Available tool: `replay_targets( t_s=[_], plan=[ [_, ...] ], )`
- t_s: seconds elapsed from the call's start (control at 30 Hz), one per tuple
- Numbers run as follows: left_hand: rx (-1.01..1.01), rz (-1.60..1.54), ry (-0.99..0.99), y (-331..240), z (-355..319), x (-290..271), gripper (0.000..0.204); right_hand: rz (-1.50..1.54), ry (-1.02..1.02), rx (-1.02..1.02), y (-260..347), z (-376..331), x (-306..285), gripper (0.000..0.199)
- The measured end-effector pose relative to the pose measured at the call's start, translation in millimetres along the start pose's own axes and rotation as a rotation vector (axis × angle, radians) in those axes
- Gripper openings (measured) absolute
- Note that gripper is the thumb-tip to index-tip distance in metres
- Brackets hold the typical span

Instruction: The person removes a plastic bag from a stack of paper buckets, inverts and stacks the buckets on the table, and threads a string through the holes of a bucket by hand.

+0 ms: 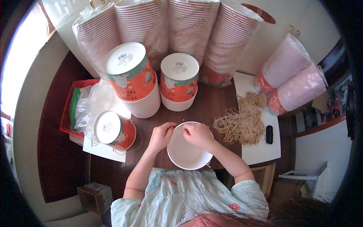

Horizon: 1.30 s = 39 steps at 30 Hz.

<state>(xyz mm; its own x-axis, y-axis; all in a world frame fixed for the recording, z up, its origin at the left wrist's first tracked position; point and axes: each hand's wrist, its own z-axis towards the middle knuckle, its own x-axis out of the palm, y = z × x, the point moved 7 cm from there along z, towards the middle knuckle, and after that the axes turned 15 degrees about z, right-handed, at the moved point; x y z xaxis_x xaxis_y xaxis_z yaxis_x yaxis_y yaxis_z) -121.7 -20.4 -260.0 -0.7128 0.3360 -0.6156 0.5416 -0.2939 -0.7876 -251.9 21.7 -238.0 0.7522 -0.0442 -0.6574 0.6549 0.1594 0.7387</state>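
A white paper bucket (188, 151) stands with its mouth up on the table in front of me. A short knotted bit of string (207, 164) shows at its near right rim. My left hand (162, 135) is closed in a pinch at the far left of that rim. Over the far part of the mouth, my right hand (199, 135) is closed with its fingers curled inward. What the fingertips of either hand hold is hidden or too small to tell. A loose pile of beige string (244, 121) lies to the right of the bucket.
Upside-down stacks of orange printed buckets (137, 85) (179, 84) stand beyond my hands; one bucket (120, 132) with string sits left. Plastic-wrapped bucket stacks (230, 34) line the back. A red basket (68, 109) and a small black object (269, 134) lie at the sides.
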Motion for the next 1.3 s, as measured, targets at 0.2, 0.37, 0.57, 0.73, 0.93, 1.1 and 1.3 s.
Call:
replay_targets(
  t_s=[0.2, 0.37, 0.57, 0.73, 0.93, 1.1, 1.3],
  plan=[
    [-0.023, 0.017, 0.022, 0, 0, 0, 0.02, 0.015, -0.003, -0.005, -4, 2, 4, 0.017],
    [-0.06, -0.002, 0.056, 3, 0, 3, 0.02, 0.036, 0.015, 0.002, -4, 3, 5, 0.018],
    [-0.023, -0.119, 0.202, 16, 5, 10, 0.022, 0.075, 0.037, -0.003, 3, 7, 4, 0.018],
    [0.069, -0.049, 0.326, 6, 8, 2, 0.022, 0.084, 0.133, -0.032, -1, 10, 12, 0.018],
    [0.214, 0.241, 0.182, -14, -8, -5, 0.012, 0.0, 0.322, -0.077, 5, 12, 19, 0.019],
    [0.22, 0.261, 0.13, -15, -20, 1, 0.012, -0.035, 0.398, -0.103, 4, 7, 21, 0.019],
    [0.098, 0.057, 0.097, -4, -26, 3, 0.014, 0.031, 0.405, -0.102, 3, 3, 19, 0.02]
  ],
)
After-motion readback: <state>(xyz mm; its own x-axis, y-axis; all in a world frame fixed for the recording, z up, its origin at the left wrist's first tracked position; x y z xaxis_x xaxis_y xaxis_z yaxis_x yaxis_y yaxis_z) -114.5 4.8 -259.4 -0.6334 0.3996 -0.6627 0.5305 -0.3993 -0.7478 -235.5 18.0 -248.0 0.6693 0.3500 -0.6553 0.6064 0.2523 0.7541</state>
